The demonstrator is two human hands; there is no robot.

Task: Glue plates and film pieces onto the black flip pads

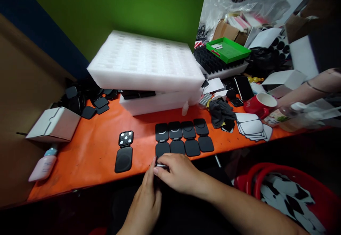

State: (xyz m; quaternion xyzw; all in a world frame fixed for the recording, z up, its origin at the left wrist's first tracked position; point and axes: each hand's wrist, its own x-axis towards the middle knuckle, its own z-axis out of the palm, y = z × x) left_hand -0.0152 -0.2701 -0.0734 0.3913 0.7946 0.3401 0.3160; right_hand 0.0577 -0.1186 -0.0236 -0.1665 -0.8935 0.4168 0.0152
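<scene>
My left hand [149,192] and my right hand [181,173] meet at the table's front edge, both closed around a small dark piece with a ribbed metallic edge [161,165]. Fingers cover most of that piece, so its full shape is hidden. Just beyond my hands, several black hinged square pads [192,147] lie unfolded side by side, some showing a pale ring on the upper half. To the left, another unfolded hinged pad [123,159] lies apart; its upper half has white dots.
White foam blocks [149,64] stand at the back of the orange table [90,149]. A white box [54,123] and a pink bottle [44,165] are left. A red mug [253,103], dark glove [221,112] and white cards [249,125] lie right; a red basin [257,185] sits below.
</scene>
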